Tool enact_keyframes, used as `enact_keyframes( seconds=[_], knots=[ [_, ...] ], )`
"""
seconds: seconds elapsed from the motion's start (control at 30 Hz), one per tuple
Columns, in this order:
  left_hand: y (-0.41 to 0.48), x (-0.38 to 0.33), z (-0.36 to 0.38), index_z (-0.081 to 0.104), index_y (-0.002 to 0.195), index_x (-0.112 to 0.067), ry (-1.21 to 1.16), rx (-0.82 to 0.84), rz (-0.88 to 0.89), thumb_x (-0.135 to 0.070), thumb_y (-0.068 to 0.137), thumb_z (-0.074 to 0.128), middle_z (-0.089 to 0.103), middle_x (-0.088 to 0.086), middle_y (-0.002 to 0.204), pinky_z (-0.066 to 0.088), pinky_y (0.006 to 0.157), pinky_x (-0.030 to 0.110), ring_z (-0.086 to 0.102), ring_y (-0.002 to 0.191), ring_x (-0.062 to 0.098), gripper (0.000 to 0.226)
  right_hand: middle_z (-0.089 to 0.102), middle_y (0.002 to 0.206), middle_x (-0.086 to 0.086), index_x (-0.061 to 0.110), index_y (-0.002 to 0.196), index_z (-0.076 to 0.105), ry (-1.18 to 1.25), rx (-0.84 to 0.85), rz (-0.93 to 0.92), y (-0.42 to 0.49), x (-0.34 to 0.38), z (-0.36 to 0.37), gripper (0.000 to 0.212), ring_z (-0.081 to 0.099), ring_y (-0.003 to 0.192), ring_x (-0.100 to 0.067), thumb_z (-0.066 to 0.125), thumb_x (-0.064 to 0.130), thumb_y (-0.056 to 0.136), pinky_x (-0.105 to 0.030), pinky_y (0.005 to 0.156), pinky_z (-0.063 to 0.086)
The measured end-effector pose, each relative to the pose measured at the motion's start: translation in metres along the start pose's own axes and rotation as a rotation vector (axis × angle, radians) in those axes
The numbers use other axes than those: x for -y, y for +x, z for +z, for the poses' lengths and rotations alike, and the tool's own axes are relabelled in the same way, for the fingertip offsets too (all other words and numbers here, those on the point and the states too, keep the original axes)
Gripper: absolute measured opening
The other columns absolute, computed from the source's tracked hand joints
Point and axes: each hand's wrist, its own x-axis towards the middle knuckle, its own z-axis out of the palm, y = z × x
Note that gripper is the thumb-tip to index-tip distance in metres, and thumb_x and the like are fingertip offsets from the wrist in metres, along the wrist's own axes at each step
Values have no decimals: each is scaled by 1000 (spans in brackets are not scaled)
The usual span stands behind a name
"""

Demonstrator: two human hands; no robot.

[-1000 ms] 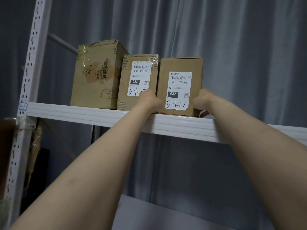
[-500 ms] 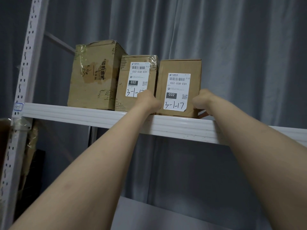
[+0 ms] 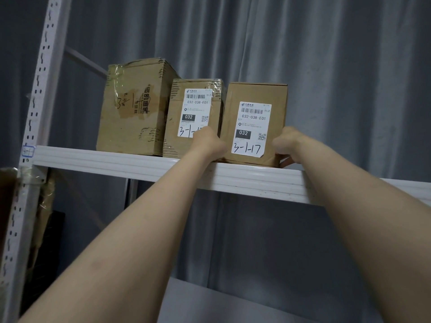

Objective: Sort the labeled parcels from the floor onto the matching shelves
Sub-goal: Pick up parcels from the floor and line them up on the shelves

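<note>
A brown cardboard parcel (image 3: 256, 96) with a white label marked 3-1-17 stands on the white upper shelf (image 3: 140, 163). My left hand (image 3: 208, 144) holds its lower left side and my right hand (image 3: 288, 144) holds its lower right corner, with fingers curled behind the box. A second labeled parcel (image 3: 193, 136) stands just to its left, partly covered by my left hand. A larger taped box (image 3: 135, 108) stands at the far left of the row.
A white perforated upright (image 3: 35, 108) frames the shelf on the left, with a small tag (image 3: 28, 151) at shelf level. Grey curtain hangs behind. The shelf continues bare to the right. More cardboard sits in shadow below left (image 3: 44, 206).
The parcel has barely shifted on the shelf; my hands keep the same hold on its lower sides. The view has drifted slightly.
</note>
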Motion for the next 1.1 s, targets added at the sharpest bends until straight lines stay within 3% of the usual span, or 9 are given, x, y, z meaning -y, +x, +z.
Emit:
enact_keyframes(
  seconds=[0.1, 0.27, 0.57, 0.77, 1.0, 1.1],
  knots=[
    [-1, 0, 0, 63, 94, 0, -10, -3, -1, -5, 84, 55, 69, 17, 99, 57, 76, 35, 69, 94, 29, 13, 60, 120, -24, -3, 121, 52, 0, 4, -11, 0, 0, 0, 35, 67, 99, -45, 45, -1, 87, -58, 83, 57],
    [-3, -2, -1, 58, 91, -6, 19, -32, 21, -4, 83, 56, 64, 12, 97, 39, 49, 24, 57, 80, 23, 8, 61, 121, -25, -5, 121, 51, -1, -10, -21, -4, 0, 0, 34, 66, 103, -46, 50, 2, 88, -58, 88, 55],
    [-4, -3, -1, 53, 89, -9, 4, -52, 30, -11, 85, 62, 55, 4, 82, 35, 48, 24, 53, 77, 22, 10, 56, 125, -20, -5, 126, 51, -89, -97, -54, -8, 2, 0, 33, 61, 111, -41, 48, 0, 94, -50, 93, 55],
    [-4, -4, -1, 53, 89, -8, 11, -62, 30, -14, 85, 63, 49, 1, 74, 33, 48, 22, 49, 73, 19, 12, 58, 128, -20, -5, 125, 51, -39, -40, -49, -11, 4, 1, 34, 60, 114, -40, 49, -1, 91, -52, 93, 54],
    [-2, -2, 0, 43, 68, -13, 29, -69, 10, -12, 84, 61, 47, 1, 71, 30, 45, 26, 43, 59, 12, 23, 62, 117, -23, 3, 95, 50, -81, 19, -36, -16, 5, 2, 8, 65, 107, -40, 56, 1, 92, -54, 92, 55],
    [1, -1, 0, 40, 65, -13, 52, -76, 3, -13, 84, 61, 45, 1, 69, 29, 45, 25, 42, 58, 13, 28, 66, 113, -26, 5, 81, 48, -90, 29, -21, -19, 6, 0, 14, 67, 105, -41, 58, 0, 90, -54, 92, 55]
  ],
)
